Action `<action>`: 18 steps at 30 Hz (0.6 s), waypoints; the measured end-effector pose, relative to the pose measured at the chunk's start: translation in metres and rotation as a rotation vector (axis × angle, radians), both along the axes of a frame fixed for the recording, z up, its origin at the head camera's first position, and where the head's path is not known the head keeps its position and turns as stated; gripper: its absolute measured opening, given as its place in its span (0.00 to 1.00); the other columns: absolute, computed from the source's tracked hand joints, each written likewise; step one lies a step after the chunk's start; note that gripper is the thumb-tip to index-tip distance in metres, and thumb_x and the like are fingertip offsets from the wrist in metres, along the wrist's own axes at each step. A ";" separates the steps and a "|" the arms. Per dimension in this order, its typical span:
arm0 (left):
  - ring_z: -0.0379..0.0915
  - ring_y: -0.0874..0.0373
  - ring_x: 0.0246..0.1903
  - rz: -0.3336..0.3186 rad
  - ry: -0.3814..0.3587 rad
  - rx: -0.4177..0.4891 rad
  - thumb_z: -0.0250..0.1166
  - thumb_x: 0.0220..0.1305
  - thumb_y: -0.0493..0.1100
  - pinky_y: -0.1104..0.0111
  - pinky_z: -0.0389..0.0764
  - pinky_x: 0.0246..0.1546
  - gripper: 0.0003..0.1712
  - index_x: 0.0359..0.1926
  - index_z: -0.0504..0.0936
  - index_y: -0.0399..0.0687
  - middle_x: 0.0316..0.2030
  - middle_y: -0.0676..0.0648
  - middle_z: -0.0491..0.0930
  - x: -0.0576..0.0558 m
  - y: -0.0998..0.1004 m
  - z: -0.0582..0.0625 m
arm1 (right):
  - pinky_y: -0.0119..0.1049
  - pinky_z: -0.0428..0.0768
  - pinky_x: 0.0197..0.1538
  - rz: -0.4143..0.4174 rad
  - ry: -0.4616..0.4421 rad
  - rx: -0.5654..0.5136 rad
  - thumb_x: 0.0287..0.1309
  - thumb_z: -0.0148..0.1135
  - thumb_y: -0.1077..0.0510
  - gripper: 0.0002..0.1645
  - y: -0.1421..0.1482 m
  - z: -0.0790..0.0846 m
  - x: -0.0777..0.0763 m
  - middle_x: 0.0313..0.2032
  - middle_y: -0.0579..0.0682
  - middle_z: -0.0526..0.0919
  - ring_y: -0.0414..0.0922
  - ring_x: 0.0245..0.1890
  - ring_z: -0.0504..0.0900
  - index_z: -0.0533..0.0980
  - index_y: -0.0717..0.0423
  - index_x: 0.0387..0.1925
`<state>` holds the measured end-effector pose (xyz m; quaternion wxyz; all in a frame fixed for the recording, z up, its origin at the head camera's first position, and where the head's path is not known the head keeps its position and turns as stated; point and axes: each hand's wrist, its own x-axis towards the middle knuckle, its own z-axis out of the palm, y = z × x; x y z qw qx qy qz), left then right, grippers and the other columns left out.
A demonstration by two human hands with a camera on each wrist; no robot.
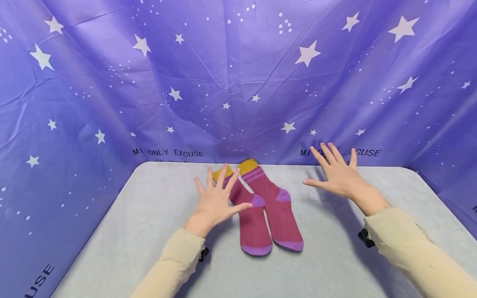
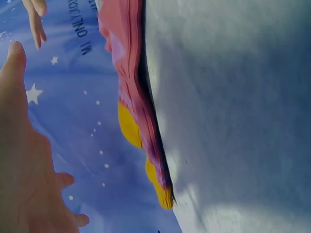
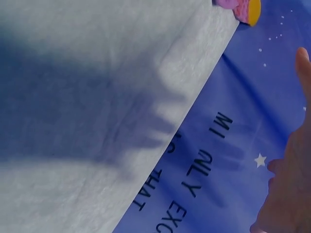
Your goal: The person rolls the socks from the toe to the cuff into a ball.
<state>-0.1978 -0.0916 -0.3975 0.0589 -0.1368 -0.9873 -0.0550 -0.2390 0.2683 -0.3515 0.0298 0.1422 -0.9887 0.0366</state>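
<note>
Two maroon socks lie side by side on the table, with mustard cuffs and purple heels and toes. The left sock (image 1: 255,227) is partly hidden behind my left hand (image 1: 215,200), which hovers above the table with its fingers spread. To its right lies the other sock (image 1: 281,211), its cuff at the table's far edge. My right hand (image 1: 340,178) is raised well to the right of the socks, fingers spread and holding nothing. In the left wrist view the socks (image 2: 129,73) appear edge-on, apart from the hand. A cuff (image 3: 254,12) shows at the top of the right wrist view.
The table (image 1: 149,236) has a pale grey cloth-like top with rounded far corners. Behind and beside it hangs a purple curtain (image 1: 231,82) with white stars and black lettering. A small black device (image 1: 366,238) sits under the right sleeve, another (image 1: 203,254) under the left.
</note>
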 end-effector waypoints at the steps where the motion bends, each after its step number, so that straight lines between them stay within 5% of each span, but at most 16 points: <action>1: 0.30 0.30 0.77 -0.002 -0.001 0.003 0.48 0.50 0.87 0.23 0.36 0.65 0.61 0.78 0.35 0.75 0.80 0.48 0.40 0.001 0.002 0.000 | 0.80 0.26 0.65 0.007 0.003 -0.002 0.54 0.52 0.19 0.64 -0.002 0.000 -0.001 0.79 0.61 0.42 0.62 0.79 0.38 0.39 0.42 0.80; 18: 0.37 0.32 0.77 -0.082 0.011 -0.010 0.48 0.51 0.87 0.29 0.45 0.69 0.61 0.79 0.38 0.72 0.80 0.48 0.41 0.020 0.034 -0.009 | 0.79 0.34 0.68 0.083 0.015 0.021 0.55 0.53 0.20 0.62 -0.041 -0.006 -0.020 0.79 0.60 0.45 0.60 0.79 0.42 0.44 0.45 0.79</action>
